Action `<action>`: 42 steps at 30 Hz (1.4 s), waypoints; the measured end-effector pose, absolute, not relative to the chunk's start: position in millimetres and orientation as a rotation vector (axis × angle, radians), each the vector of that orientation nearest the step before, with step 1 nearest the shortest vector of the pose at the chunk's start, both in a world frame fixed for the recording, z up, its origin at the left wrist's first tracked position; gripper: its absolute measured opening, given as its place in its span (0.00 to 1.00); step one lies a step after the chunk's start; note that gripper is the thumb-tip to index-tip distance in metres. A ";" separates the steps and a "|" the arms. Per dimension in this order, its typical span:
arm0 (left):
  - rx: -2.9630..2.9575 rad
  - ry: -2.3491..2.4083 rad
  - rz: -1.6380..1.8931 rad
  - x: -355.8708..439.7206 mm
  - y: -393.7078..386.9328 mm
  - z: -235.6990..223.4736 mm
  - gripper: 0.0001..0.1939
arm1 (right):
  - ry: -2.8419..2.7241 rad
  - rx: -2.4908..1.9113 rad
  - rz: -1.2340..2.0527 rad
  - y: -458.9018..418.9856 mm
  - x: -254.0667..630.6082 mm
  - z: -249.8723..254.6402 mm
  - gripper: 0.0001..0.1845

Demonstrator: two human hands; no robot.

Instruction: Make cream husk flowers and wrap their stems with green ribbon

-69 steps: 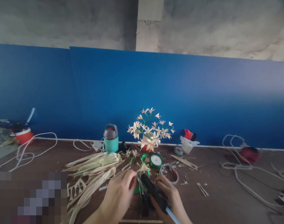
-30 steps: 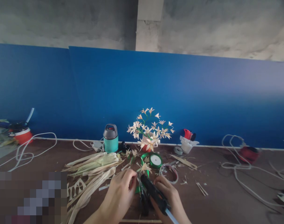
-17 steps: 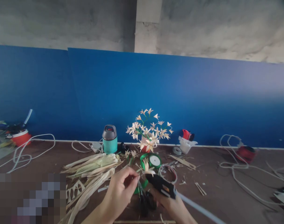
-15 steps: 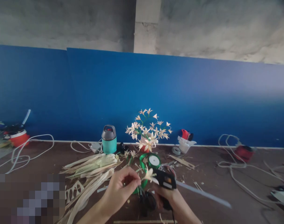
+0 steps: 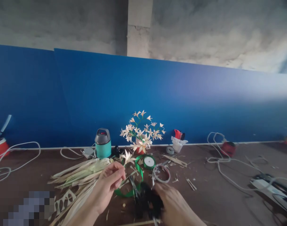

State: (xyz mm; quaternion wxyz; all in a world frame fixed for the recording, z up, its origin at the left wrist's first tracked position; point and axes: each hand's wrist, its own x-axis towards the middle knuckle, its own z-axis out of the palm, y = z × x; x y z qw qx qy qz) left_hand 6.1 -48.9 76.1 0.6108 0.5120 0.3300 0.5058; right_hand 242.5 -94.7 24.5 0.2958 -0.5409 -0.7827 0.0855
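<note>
My left hand [image 5: 109, 182] pinches a pale flower made of dried husk [image 5: 127, 157] by its base, petals up, in front of the husk pile. My right hand [image 5: 173, 201] is low at the front, its fingers partly hidden and smeared by motion around a black hot glue gun [image 5: 151, 197]. The gun's pale glue stick points toward me. Beside the gun lie scissors [image 5: 134, 185], blades pointing away, handles partly covered. A loop of green ribbon [image 5: 126, 194] runs under the scissors toward its spool [image 5: 149, 162].
A potted bunch of husk flowers [image 5: 143, 135] stands at the back. Left of it are a teal canister [image 5: 103, 147] and dried husks [image 5: 79, 172]. To the right are a tape roll [image 5: 162, 174], a white cup [image 5: 178, 144], a power strip [image 5: 270, 188] and loose white cables [image 5: 219, 160].
My left hand has lifted the flower up and left, away from the glue gun. My right hand has lowered the gun and turned it toward me. The view has swung right.
</note>
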 end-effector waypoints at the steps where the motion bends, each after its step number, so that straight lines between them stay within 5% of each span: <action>1: 1.121 0.682 1.160 5.0 -49.2 76.5 0.13 | -2.089 -1.503 0.193 -91.0 249.5 22.8 0.23; 13: 0.876 0.526 1.170 2.6 -40.9 70.9 0.10 | -2.056 -2.234 -0.032 -70.6 297.1 21.6 0.26; 17: 0.853 0.557 1.192 2.2 -39.7 71.5 0.10 | -2.170 -1.948 0.002 -61.6 254.9 42.4 0.20; 22: 0.843 0.561 1.196 2.8 -41.5 75.1 0.10 | -2.417 -1.537 0.022 -39.2 206.0 33.9 0.24; 25: 0.829 0.558 1.185 2.0 -41.3 74.0 0.10 | -2.367 -1.569 0.010 -25.9 199.8 25.9 0.15; 31: 0.839 0.561 1.200 3.1 -36.6 66.5 0.07 | -1.857 -1.313 0.358 -13.4 208.9 51.6 0.06; 42: 0.841 0.339 1.035 11.0 -42.2 56.6 0.04 | -1.294 -0.942 1.126 -28.3 190.5 65.0 0.13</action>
